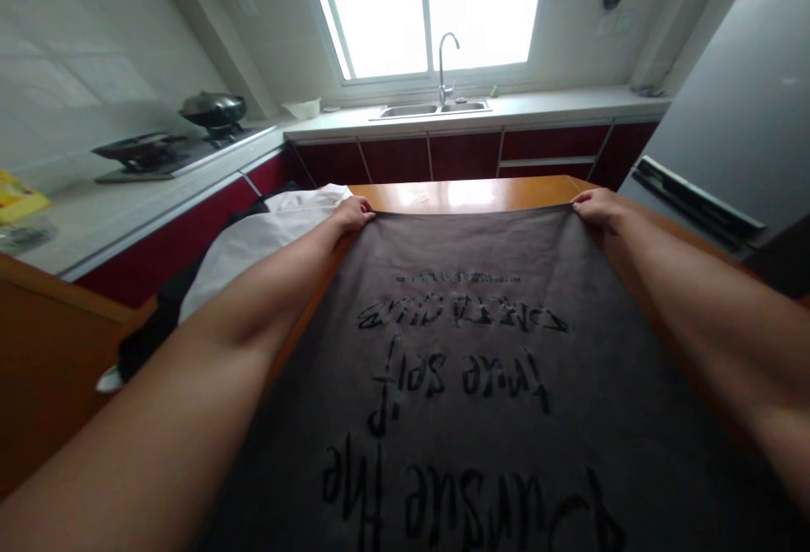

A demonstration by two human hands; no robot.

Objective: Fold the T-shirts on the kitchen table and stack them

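Note:
A dark grey garment, likely a T-shirt (468,240), is stretched out before me, its printed black lettering upside down from where I look. My left hand (355,213) pinches its far left corner, and my right hand (595,204) pinches the far right corner. Between the two hands the far edge runs nearly straight and taut. Under and beyond the cloth is a glossy orange-brown wooden table (468,194). The near end of the garment runs out of view at the bottom.
White cloth (244,248) and black cloth lie in a pile at the table's left. Farther off are a counter with a sink (411,110) and faucet (441,62), a stove with a wok (213,108) and a pan (137,148), and a grey fridge (740,96) at right.

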